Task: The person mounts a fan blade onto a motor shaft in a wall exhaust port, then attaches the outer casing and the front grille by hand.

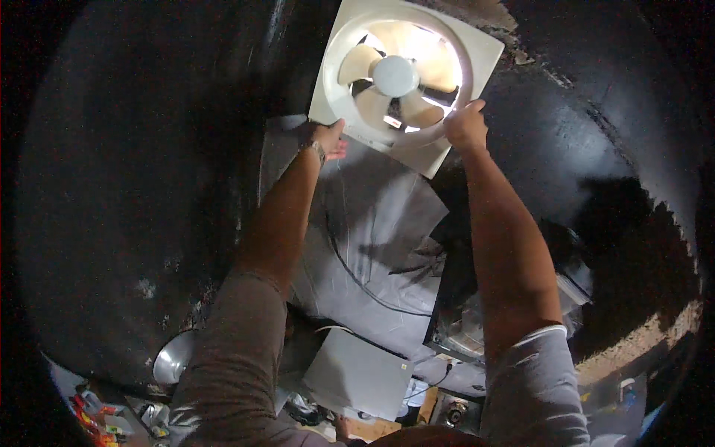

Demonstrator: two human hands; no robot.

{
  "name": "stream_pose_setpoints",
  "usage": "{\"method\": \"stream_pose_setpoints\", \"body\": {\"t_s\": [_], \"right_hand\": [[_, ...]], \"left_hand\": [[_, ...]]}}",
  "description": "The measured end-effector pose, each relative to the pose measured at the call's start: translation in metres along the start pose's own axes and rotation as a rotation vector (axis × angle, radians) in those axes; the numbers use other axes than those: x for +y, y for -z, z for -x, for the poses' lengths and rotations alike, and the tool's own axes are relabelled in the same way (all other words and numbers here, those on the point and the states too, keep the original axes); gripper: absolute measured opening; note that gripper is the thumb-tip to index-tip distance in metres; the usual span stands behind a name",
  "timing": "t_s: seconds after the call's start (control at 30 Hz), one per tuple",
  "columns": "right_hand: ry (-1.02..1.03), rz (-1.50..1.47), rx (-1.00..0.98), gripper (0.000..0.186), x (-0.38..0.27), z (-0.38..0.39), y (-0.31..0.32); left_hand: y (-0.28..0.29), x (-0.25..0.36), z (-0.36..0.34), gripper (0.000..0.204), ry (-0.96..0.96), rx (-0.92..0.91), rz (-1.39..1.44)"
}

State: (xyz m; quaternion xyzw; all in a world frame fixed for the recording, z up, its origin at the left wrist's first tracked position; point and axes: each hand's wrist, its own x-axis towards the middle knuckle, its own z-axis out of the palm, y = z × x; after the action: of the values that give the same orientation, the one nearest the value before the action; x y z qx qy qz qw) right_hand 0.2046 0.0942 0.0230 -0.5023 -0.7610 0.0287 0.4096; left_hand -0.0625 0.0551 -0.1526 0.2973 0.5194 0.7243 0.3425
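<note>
A square, off-white exhaust fan (395, 76) is held up against the dark wall, tilted, with bright light coming through between its cream blades. My left hand (328, 141), with a watch on the wrist, holds its lower left corner; the thumb lies on the frame's edge and the fingers show below it. On the right side, my right hand (467, 128) is closed round the frame's edge. Both arms are stretched upward. The back of the fan is hidden, so I cannot tell how it sits in the wall opening.
Below the fan, a creased grey sheet (372, 223) covers part of the wall, with a black cable (346, 266) across it. Lower down are a flat grey panel (359, 374), a metal bowl (176, 359) and a stove burner (456, 412). Colourful packages (93, 406) lie at lower left.
</note>
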Motion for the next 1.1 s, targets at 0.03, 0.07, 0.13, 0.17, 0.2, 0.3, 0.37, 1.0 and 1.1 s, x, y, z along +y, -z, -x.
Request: {"method": "stream_pose_setpoints", "body": {"t_s": [0.03, 0.07, 0.13, 0.17, 0.2, 0.3, 0.37, 1.0, 1.1], "right_hand": [[0.026, -0.015, -0.013, 0.055, -0.003, -0.001, 0.001], [0.025, -0.022, -0.003, 0.055, -0.004, -0.002, 0.004], [0.001, -0.012, -0.019, 0.056, -0.009, -0.001, 0.008], [0.000, 0.025, 0.006, 0.066, -0.011, 0.002, 0.012], [-0.007, 0.022, 0.006, 0.066, -0.014, 0.005, 0.015], [0.145, -0.013, 0.329, 0.074, -0.041, 0.012, 0.030], [0.468, 0.260, 0.639, 0.072, -0.062, -0.015, 0.042], [0.533, 0.568, 0.190, 0.035, -0.124, -0.100, 0.040], [0.803, 0.523, 0.511, 0.036, -0.132, -0.114, 0.024]], "left_hand": [[0.006, 0.005, 0.000, 0.056, -0.010, 0.058, -0.094], [0.008, 0.007, 0.004, 0.056, -0.020, 0.053, -0.099], [0.013, 0.006, 0.018, 0.055, -0.087, 0.091, -0.234], [0.015, 0.000, 0.030, 0.051, -0.083, 0.043, -0.251], [0.016, -0.009, 0.045, 0.047, -0.127, 0.023, -0.230], [0.035, -0.034, 0.109, 0.033, -0.189, 0.001, -0.210], [0.053, -0.058, 0.163, 0.026, -0.235, -0.092, -0.140], [0.302, -0.274, 0.667, 0.034, 0.597, 0.461, -0.154], [0.327, -0.306, 0.699, 0.039, 0.540, 0.472, -0.122]]}}
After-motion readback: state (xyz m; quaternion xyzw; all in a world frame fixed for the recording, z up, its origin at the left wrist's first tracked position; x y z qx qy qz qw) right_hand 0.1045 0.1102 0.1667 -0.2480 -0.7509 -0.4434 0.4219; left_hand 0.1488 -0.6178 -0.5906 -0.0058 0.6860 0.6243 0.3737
